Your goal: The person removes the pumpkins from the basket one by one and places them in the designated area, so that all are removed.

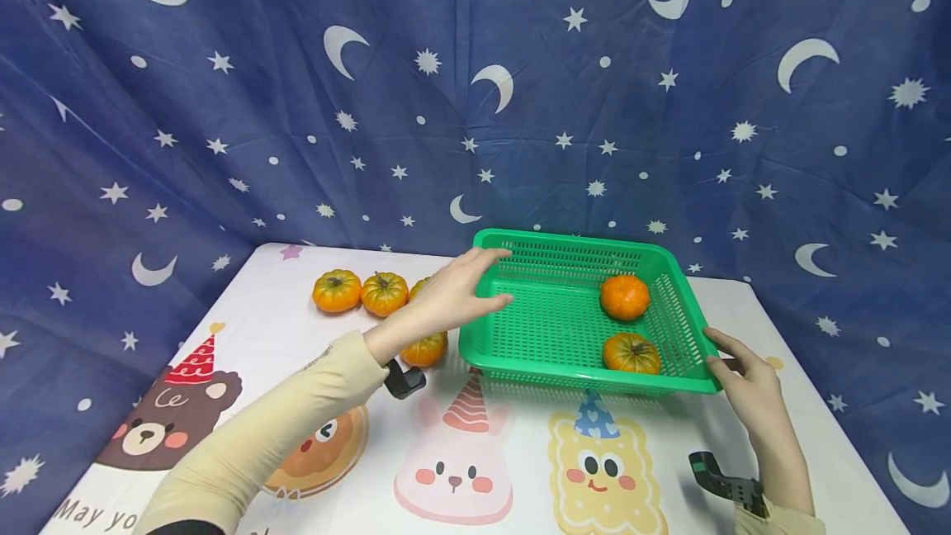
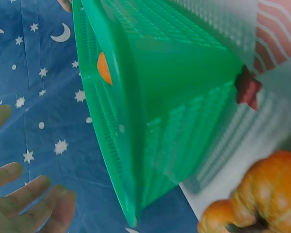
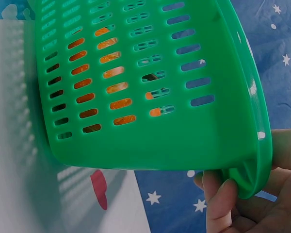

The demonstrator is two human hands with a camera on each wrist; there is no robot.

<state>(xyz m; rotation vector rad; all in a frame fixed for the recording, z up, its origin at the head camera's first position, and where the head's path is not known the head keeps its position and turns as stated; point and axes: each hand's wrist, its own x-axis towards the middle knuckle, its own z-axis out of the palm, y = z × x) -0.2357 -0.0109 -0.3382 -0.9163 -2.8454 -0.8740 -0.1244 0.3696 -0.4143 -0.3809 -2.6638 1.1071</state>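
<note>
A green plastic basket (image 1: 550, 371) with slotted walls holds an orange pumpkin (image 1: 625, 297) and a greenish-orange pumpkin (image 1: 631, 353), both toward its right end. My right hand (image 1: 749, 382) grips the rim at the basket's front right corner, fingers curled round the edge in the right wrist view. At the other end, my left hand (image 1: 464, 283) hovers by the left rim, fingers and thumb spread and holding nothing; the left wrist view shows a gap between its fingers and the rim. Beneath the left forearm lies a pumpkin (image 1: 425, 350), partly covered by it.
Left of the basket sit more small pumpkins, among them one at the far left (image 1: 337, 291) and its neighbour (image 1: 384, 294). A white tablecloth (image 1: 535, 469) with cartoon prints covers the table. A blue star-and-moon curtain (image 1: 416, 106) hangs right behind it.
</note>
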